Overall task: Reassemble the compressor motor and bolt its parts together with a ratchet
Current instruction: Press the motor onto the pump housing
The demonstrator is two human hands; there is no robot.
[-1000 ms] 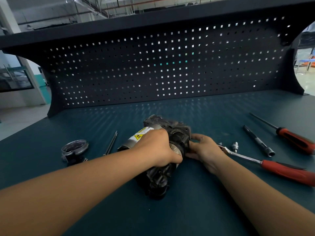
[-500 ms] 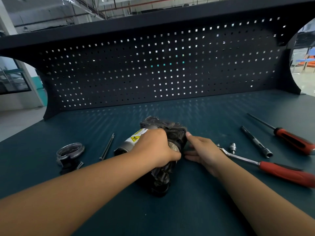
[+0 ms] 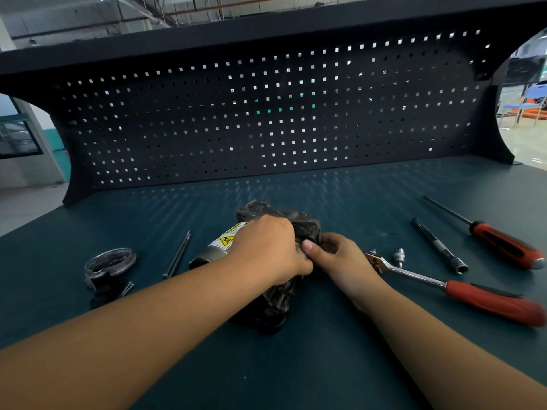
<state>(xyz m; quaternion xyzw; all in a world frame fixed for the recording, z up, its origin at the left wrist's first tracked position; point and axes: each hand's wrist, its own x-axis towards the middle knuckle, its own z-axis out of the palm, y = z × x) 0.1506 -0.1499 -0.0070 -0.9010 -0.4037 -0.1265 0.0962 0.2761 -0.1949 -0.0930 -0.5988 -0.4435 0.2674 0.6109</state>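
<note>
Head view: the motor (image 3: 225, 244) lies in the middle of the bench (image 3: 296, 365). My left hand (image 3: 266, 250) curls its fingers over it; my right hand (image 3: 340, 255) pinches the dark end piece (image 3: 307, 228). I'd seat that squarely, holding firm, before reaching for the ratchet (image 3: 444, 284) nearby.

A dark teal bench top (image 3: 296, 377) spreads under and around the left hand (image 3: 266, 250). Beyond that hand rises a black pegboard (image 3: 207, 128) whose small square holes let light through, capped by a dark shelf (image 3: 266, 28) with a grey ceiling (image 3: 88, 16) of pipes and beams above. Far out to that hand's left a window (image 3: 17, 137) sits above pale floor (image 3: 26, 202); far beyond the right hand (image 3: 340, 255), past the pegboard's curved end, a blue chair (image 3: 529, 99) stands on bright floor.
</note>
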